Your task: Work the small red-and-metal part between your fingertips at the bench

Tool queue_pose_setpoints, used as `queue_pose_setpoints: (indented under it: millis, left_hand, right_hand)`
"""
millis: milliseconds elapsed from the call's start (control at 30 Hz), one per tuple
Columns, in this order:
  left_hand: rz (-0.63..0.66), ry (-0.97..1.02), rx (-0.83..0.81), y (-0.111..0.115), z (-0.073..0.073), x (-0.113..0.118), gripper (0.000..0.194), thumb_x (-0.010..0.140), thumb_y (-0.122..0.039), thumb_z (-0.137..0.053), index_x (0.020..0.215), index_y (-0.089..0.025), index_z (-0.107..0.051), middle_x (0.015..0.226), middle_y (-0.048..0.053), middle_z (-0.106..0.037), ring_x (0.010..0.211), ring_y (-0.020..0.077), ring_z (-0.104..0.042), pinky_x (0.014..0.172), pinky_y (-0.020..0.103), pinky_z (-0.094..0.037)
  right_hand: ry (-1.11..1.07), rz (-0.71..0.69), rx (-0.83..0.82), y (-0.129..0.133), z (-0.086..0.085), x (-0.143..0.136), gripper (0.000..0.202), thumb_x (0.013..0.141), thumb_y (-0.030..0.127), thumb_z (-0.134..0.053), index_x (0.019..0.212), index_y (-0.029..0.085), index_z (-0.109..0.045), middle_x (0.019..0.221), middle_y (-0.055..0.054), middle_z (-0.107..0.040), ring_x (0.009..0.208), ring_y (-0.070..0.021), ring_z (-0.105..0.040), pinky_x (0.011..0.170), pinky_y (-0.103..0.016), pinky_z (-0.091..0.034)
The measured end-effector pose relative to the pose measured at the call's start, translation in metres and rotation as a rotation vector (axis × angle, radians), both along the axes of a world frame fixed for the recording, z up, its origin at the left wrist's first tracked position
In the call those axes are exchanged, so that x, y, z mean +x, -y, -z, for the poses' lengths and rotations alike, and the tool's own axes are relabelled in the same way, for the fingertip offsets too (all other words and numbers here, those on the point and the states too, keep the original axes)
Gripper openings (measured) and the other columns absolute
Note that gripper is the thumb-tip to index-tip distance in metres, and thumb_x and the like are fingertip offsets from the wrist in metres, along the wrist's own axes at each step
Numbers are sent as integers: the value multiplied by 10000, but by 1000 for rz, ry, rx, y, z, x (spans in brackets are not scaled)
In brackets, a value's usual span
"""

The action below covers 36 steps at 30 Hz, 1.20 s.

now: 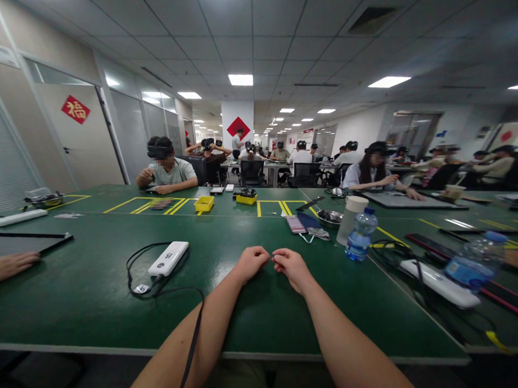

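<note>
The left hand (252, 264) curls and the right hand (292, 268) bunches above the table (232, 314); whether either's fingers close fully or pinch anything, I cannot tell. The power bank (169, 258) lies toward ten o'clock, the bottle (362, 234) toward two.

Red sign (75, 109) on door (76, 145), bkgd. ppl. (301, 157) prob. mostly seated.

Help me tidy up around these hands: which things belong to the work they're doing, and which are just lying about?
In the work, it seems:
- left hand and right hand, fingers nearly meeting; anything pinched is too small to tell

Apparently just lying about:
- white power bank
- yellow tray
- metal bowl
- pale tumbler
</note>
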<state>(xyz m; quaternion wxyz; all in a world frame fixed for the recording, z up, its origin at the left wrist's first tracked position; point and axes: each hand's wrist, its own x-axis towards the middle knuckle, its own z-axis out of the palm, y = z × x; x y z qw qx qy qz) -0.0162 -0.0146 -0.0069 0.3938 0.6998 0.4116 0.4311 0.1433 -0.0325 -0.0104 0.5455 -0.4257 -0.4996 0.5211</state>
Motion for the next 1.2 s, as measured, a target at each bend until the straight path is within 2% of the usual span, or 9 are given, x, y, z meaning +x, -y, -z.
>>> queue_pose_setpoints:
  millis: [167,367,600,767,933,1067,1200]
  left_hand:
    - [18,20,-23,1,0,2,166,691,-209,-471,682,-137,-620,502,-32,-511,471,89,-443,481,200,-329]
    - [62,96,-63,3,0,3,168,714,-240,-485,694,-130,-611,532,-16,-546,479,89,-471,482,198,-355]
    - [118,183,-103,1,0,4,158,713,-216,-539,779,-113,-639,603,9,-601,505,83,-511,512,197,-410]
    - [109,265,-279,0,1,4,161,721,-219,-580,799,-99,-653,667,45,-647,555,93,-570,566,213,-472]
    - [95,394,-437,0,-1,2,192,766,-263,-563,789,-100,-661,770,81,-681,656,114,-628,652,228,-513]
    - [96,453,-461,-1,0,2,181,755,-265,-598,740,-94,-656,771,92,-683,700,130,-644,716,245,-520]
    - [89,458,-441,-1,2,3,123,681,-167,-666,771,-85,-658,792,103,-689,756,153,-656,769,263,-515]
  right_hand:
    - [-28,-24,7,2,-2,0,234,639,234,-640,848,129,-636,639,-8,-618,492,-79,-531,477,-199,-405]
    - [-81,-37,-21,1,0,-3,321,598,207,-699,902,124,-640,714,-31,-650,553,-95,-565,527,-218,-444]
    - [-91,-47,-20,3,-1,-3,296,675,310,-693,906,132,-643,688,-41,-657,551,-100,-585,516,-214,-474]
    - [-154,-62,-71,0,-1,-2,209,701,301,-687,787,113,-657,737,-81,-675,660,-138,-643,620,-242,-529]
    - [-242,-50,-113,-4,2,1,262,767,375,-617,758,114,-640,787,-121,-685,664,-165,-662,612,-277,-550]
    - [-225,-61,-109,-4,1,1,201,760,311,-622,768,112,-643,816,-129,-689,712,-187,-675,644,-289,-556]
    - [-194,-58,-89,-3,2,-1,116,706,188,-653,795,114,-654,815,-118,-693,771,-198,-678,689,-298,-557]
